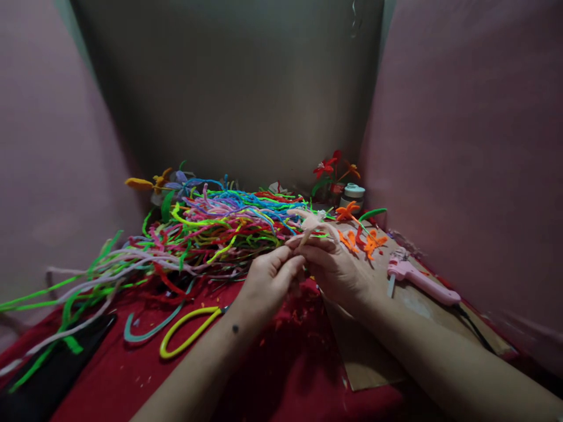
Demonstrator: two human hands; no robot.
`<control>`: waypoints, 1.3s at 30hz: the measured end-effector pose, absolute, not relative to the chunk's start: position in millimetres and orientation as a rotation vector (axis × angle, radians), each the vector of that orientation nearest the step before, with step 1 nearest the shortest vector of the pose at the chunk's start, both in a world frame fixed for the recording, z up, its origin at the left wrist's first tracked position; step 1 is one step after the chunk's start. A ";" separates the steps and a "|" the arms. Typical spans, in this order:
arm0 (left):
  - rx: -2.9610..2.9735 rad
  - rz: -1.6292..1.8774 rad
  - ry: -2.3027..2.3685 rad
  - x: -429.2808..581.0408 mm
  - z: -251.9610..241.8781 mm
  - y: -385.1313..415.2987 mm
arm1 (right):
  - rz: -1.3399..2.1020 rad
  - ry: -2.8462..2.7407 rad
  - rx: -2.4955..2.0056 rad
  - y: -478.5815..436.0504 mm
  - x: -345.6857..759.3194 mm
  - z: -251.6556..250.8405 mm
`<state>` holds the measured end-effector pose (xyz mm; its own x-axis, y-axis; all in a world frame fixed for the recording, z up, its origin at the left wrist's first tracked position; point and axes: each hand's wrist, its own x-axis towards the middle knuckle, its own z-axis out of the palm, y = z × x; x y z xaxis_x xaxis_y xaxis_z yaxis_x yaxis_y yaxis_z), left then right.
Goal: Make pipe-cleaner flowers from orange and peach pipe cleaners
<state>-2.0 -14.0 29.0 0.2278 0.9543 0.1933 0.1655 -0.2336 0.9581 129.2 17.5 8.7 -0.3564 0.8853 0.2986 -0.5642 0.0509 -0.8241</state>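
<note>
Both hands meet at the middle of the view around a pale pink pipe-cleaner flower point(311, 221), its petals spreading above my fingers. My left hand point(275, 272) is closed, thumb and fingers pinching near the flower's base. My right hand point(332, 266) is closed on the same flower from the other side, its fingertips touching those of the left. Part of the flower's lower end is hidden by my fingers. Behind my hands lies a large heap of coloured pipe cleaners point(233, 220).
Yellow-handled scissors point(191, 331) lie left on the red cloth point(281, 375). A pink glue gun point(422, 281) rests on the brown board point(373, 366) at right, near orange flower pieces point(373, 241). A lidded jar point(353, 196) and red flowers point(325, 168) stand behind. A black flat object point(57, 375) lies front left.
</note>
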 end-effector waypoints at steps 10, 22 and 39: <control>2.209 1.220 1.498 0.1 11.5 -14.2 | 1.550 -1.069 -0.492 19.3 126.6 8.4; 2.653 1.096 1.698 -4.7 9.4 -12.7 | 1.419 -1.135 -0.546 12.0 124.2 9.2; 1.806 1.391 1.299 -1.0 22.6 -15.6 | 1.500 -1.205 -0.507 14.4 128.6 6.5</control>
